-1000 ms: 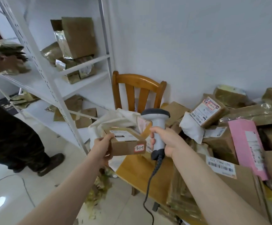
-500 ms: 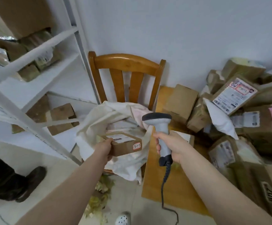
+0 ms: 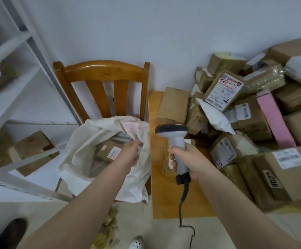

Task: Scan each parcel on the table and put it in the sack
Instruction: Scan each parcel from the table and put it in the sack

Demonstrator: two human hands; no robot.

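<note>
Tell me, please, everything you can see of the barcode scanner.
The barcode scanner is a pistol-shaped handheld unit, light grey and plastic-looking, with a wide dark-rimmed head on top and a dark foot from which a dark cable hangs down out of frame. It is held roughly upright over the left part of the wooden table, beside the sack. The right hand grips its handle; nothing else touches it.

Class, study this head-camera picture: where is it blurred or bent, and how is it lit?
Head view: the left hand at the sack is motion-smeared, fingers unreadable. Head view: the shelf upright leans, likely wide-lens distortion. Head view: light is soft and even, no glare on the scanner in the right hand.
</note>
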